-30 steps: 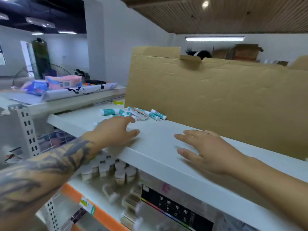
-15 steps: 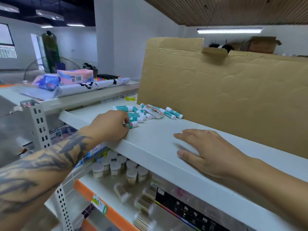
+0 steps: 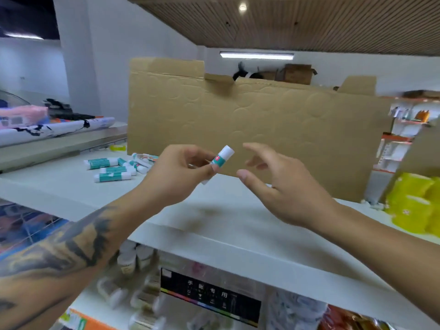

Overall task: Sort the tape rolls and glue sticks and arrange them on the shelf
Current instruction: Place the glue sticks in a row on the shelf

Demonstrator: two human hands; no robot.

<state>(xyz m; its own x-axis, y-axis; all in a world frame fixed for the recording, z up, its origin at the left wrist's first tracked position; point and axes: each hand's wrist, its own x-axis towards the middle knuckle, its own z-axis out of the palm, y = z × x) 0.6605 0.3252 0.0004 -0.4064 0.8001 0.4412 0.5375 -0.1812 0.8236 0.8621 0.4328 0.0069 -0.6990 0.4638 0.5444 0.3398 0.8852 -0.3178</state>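
Left hand [image 3: 177, 173] pinching glue stick [image 3: 221, 159] mid-frame above shelf [image 3: 71, 194]; right hand [image 3: 283, 186] beside it, fingers spread, released

The head camera is looking forward and slightly down, close over the shelf [image 3: 71, 194] (only one view).

My left hand [image 3: 177, 172] is up at chest level, thumb & fingertips pinching a glue stick [image 3: 220, 160], which tilts up to the right. Left forearm is tattooed. My right hand [image 3: 283, 186] hovers just beside it, palm facing left, fingers spread & loosely curved, holding nothing.
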